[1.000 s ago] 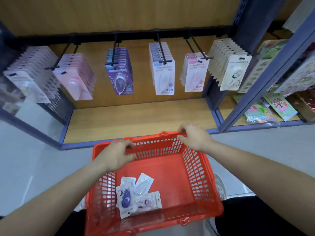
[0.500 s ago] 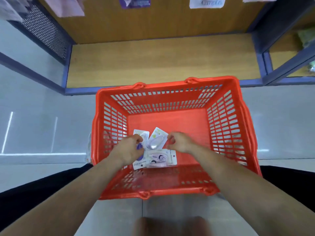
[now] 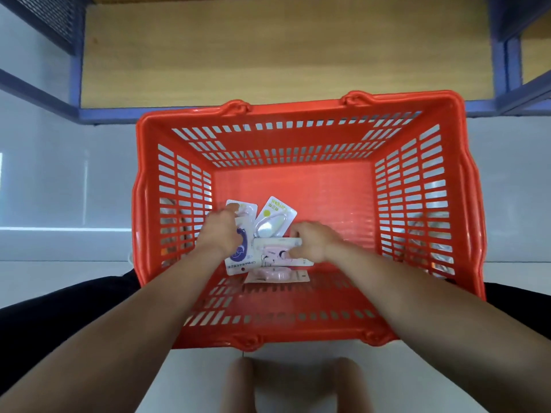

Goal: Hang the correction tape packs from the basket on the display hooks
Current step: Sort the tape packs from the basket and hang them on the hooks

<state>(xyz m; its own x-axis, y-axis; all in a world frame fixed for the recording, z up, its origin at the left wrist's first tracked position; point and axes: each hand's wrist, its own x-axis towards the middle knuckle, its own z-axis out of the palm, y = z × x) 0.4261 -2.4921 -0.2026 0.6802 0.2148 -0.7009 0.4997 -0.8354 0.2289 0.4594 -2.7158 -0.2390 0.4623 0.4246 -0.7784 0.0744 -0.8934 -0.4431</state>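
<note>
Correction tape packs in the red basket point(image 3: 417, 204), seen from above. Both hands reach into the basket and lie close together but apart. The left hand point(image 3: 220, 231) rests over the purple pack point(image 3: 242, 257), fingers bent down onto it; whether it grips cannot be told. The right hand point(image 3: 313, 241) pinches the edge of a pink pack point(image 3: 275, 252) between thumb and fingers. A white pack point(image 3: 275, 219) lies between the hands, just beyond their fingertips; a second pink pack point(image 3: 277, 275) lies just nearer than the right hand. The wooden shelf point(image 3: 268, 55) stands beyond the basket.
</note>
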